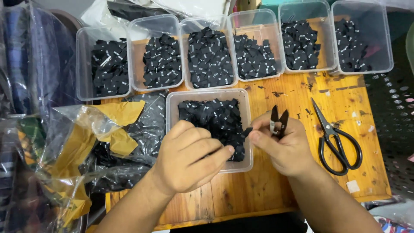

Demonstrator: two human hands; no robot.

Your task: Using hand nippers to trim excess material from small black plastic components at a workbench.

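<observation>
My left hand (pixel 189 157) rests over the near side of a clear plastic tub (pixel 172 103) full of small black fabric labels (pixel 215 118), its fingertips pinching one label. My right hand (pixel 284 144) sits just right of that tub, gripping small black thread snips (pixel 278 121) whose blades point up and stand apart. The thumb and fingers of both hands meet around a black label (pixel 246 131) at the tub's right rim.
Six clear tubs (pixel 263 19) of black labels line the back of the wooden table (pixel 276 181). Large black scissors (pixel 336 140) lie to the right. Crumpled clear plastic bags with yellow paper (pixel 86 138) and more labels sit at left.
</observation>
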